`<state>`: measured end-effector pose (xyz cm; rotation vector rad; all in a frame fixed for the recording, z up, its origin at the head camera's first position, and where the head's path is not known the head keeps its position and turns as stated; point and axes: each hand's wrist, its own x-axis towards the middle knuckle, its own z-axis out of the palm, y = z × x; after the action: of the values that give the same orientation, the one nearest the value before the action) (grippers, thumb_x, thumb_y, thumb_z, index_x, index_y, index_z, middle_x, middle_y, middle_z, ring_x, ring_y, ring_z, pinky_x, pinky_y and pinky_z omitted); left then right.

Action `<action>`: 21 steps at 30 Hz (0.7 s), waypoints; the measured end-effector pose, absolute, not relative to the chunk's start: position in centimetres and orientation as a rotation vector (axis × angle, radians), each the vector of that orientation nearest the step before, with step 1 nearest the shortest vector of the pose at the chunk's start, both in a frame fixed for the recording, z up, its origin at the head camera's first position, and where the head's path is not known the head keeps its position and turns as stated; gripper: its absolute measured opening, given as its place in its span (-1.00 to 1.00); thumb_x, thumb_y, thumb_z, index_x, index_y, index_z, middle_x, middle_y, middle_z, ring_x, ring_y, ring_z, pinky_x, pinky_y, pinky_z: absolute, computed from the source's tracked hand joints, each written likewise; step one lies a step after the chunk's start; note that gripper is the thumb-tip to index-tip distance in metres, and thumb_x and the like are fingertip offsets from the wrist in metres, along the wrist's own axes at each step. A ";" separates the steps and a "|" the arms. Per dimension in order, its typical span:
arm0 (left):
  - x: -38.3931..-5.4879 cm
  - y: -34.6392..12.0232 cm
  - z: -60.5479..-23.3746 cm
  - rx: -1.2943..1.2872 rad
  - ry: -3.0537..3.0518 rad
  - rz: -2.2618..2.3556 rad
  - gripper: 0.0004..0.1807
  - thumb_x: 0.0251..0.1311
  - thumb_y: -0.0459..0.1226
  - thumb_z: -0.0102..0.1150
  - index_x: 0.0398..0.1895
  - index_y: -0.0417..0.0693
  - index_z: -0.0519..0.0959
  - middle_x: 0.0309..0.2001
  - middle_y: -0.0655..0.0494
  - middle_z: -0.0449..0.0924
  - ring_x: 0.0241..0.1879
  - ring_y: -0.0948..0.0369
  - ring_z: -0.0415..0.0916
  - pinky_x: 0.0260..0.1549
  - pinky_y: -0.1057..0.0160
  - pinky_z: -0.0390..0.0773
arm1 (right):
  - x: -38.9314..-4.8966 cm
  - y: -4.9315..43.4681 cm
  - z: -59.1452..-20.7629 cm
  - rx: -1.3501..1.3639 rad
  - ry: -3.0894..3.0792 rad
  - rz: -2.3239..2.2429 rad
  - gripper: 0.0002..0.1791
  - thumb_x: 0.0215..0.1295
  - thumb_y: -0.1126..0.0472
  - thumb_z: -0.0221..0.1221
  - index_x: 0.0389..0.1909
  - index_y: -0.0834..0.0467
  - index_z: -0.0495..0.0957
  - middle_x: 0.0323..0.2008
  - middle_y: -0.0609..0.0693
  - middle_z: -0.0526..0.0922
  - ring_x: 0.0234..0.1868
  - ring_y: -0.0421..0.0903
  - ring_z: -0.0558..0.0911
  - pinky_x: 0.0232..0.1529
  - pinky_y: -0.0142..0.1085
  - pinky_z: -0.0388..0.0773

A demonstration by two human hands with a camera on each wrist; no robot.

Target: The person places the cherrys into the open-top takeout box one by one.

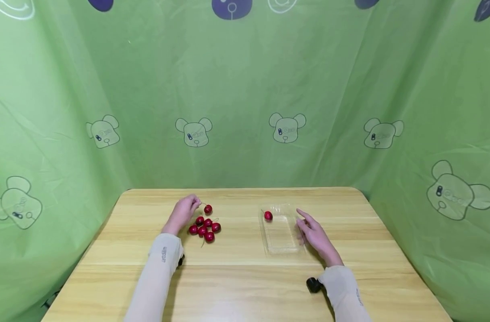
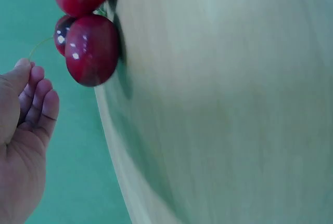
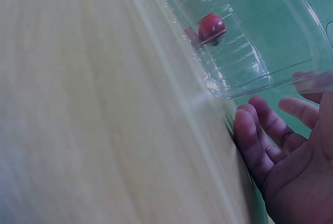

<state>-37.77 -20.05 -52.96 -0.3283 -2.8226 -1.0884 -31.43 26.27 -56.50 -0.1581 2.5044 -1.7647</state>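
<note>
My left hand [image 1: 184,210] pinches the thin stem of a dark red cherry [image 1: 208,209] between thumb and fingertips, at the far side of the cherry pile. Several more cherries [image 1: 202,231] lie bunched on the table just nearer than that hand. Two of them loom large in the left wrist view, partly covering the cherry [image 2: 60,33] on the pinched stem. A clear plastic box [image 1: 283,249] stands right of the pile with one cherry [image 1: 268,216] inside, near its far left corner. Fingers loosely bent, my right hand [image 1: 318,237] rests by the box's right side.
The wooden table [image 1: 245,286] carries the pile on the left and the box on the right, with a stretch of wood between. A green curtain [image 1: 245,165] printed with bear heads hangs behind the table and along both sides.
</note>
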 end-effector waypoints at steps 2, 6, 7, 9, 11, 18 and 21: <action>-37.8 -19.8 -52.7 -0.332 -2.805 -1.108 -0.79 0.55 -0.25 0.04 -0.02 -0.23 0.58 -0.08 -0.19 0.69 -0.07 0.02 0.64 0.08 0.03 0.68 | -31.4 26.3 -56.5 -0.158 2.506 -1.769 -0.35 0.68 -0.02 -0.08 0.64 0.08 0.07 -0.14 0.36 0.53 -0.49 -0.05 0.59 -0.45 -0.22 0.65; -37.8 -19.3 -52.4 -0.318 -2.772 -1.179 -0.77 0.55 -0.23 0.05 -0.01 -0.23 0.57 -0.07 -0.21 0.69 -0.05 -0.06 0.65 0.07 0.01 0.67 | -31.4 26.3 -56.5 -0.156 2.496 -1.774 -0.35 0.68 -0.02 -0.07 0.64 0.07 0.07 -0.11 0.36 0.53 -0.47 -0.05 0.60 -0.44 -0.23 0.65; -37.8 -19.2 -52.3 -0.315 -2.763 -1.207 -0.77 0.55 -0.22 0.05 -0.01 -0.23 0.57 -0.06 -0.23 0.68 -0.04 -0.08 0.65 0.07 0.00 0.67 | -31.4 26.3 -56.5 -0.158 2.494 -1.772 -0.35 0.68 -0.02 -0.07 0.65 0.07 0.06 -0.09 0.36 0.53 -0.45 -0.04 0.61 -0.43 -0.23 0.65; -37.8 -19.0 -52.2 -0.317 -2.747 -1.236 -0.77 0.56 -0.22 0.05 0.00 -0.22 0.57 -0.07 -0.22 0.68 -0.05 -0.09 0.64 0.05 0.00 0.67 | -31.2 26.2 -56.0 -0.159 2.476 -1.775 -0.35 0.68 0.02 -0.08 0.65 0.10 0.04 -0.03 0.37 0.52 -0.40 0.00 0.63 -0.40 -0.21 0.68; -37.9 -18.7 -52.1 -0.327 -2.732 -1.271 -0.77 0.56 -0.21 0.04 0.00 -0.21 0.56 -0.06 -0.24 0.67 -0.04 -0.12 0.64 0.05 0.00 0.67 | -30.6 25.9 -54.9 -0.162 2.451 -1.779 -0.36 0.69 0.08 -0.08 0.65 0.14 0.03 0.04 0.40 0.50 -0.33 0.08 0.65 -0.36 -0.16 0.71; -37.6 -17.7 -51.5 -0.348 -2.694 -1.375 -0.75 0.56 -0.22 0.05 0.04 -0.23 0.56 -0.01 -0.30 0.65 0.02 -0.21 0.61 0.06 0.00 0.66 | -30.6 25.9 -54.2 -0.144 2.391 -1.807 -0.38 0.69 0.17 -0.12 0.64 0.19 0.01 0.15 0.48 0.44 -0.25 0.19 0.66 -0.31 -0.08 0.75; -37.5 -17.3 -51.3 -0.356 -2.674 -1.394 -0.76 0.55 -0.22 0.06 0.03 -0.24 0.57 -0.03 -0.29 0.65 0.01 -0.21 0.61 0.05 0.01 0.66 | -31.2 26.1 -55.4 -0.135 2.404 -1.815 -0.38 0.70 0.13 -0.11 0.65 0.14 0.01 0.16 0.44 0.45 -0.24 0.14 0.66 -0.32 -0.11 0.75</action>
<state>-37.49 -17.26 -51.32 -0.3564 -2.6744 -1.3944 -31.22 26.07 -55.43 -0.1345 2.4040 -1.8152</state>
